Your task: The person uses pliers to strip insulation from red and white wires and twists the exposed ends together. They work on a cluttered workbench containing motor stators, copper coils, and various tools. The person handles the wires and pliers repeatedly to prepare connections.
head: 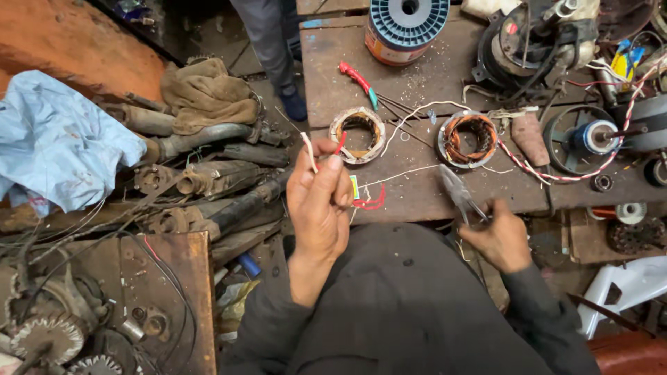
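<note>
My left hand (319,201) is raised over the workbench edge and pinches thin wires (308,149), one white and one red, their ends sticking up above my fingers. My right hand (501,239) grips a pair of pliers (458,194) whose closed metal jaws point up and to the left. A stator ring with pale windings (357,134) lies on the wooden workbench (417,76) just beyond my left hand. A second stator with copper windings (469,139) lies further right. A white cord runs from the bench toward my hands.
A blue wire spool (403,28) stands at the bench's far edge, a red-handled tool (358,80) near it. Motor parts (542,42) and twisted red-white wire (590,170) crowd the right. Rusty pipes (208,180), rags and a blue cloth (55,149) fill the left. Another person's leg (274,48) stands behind.
</note>
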